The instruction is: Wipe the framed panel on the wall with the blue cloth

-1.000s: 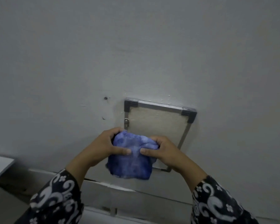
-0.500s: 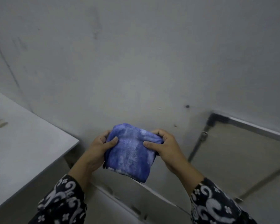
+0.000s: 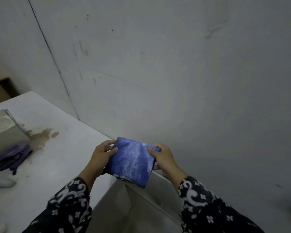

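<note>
A folded blue cloth (image 3: 132,161) with pale blotches hangs between both hands in front of the grey wall. My left hand (image 3: 102,155) pinches its left edge, thumb on top. Its right edge is gripped by my right hand (image 3: 163,158). The cloth is held over the right corner of a white table (image 3: 57,157). The framed panel is out of view.
On the white table at left lie a purple cloth or glove (image 3: 13,156), a brown stain (image 3: 44,134) and a grey block (image 3: 3,126). A wall corner line (image 3: 54,61) runs down behind the table. A gap drops off right of the table's edge (image 3: 124,199).
The view has swung left: the framed panel slid off to the right and left the frame, and the white table came in. Both hands kept hold of the cloth.
</note>
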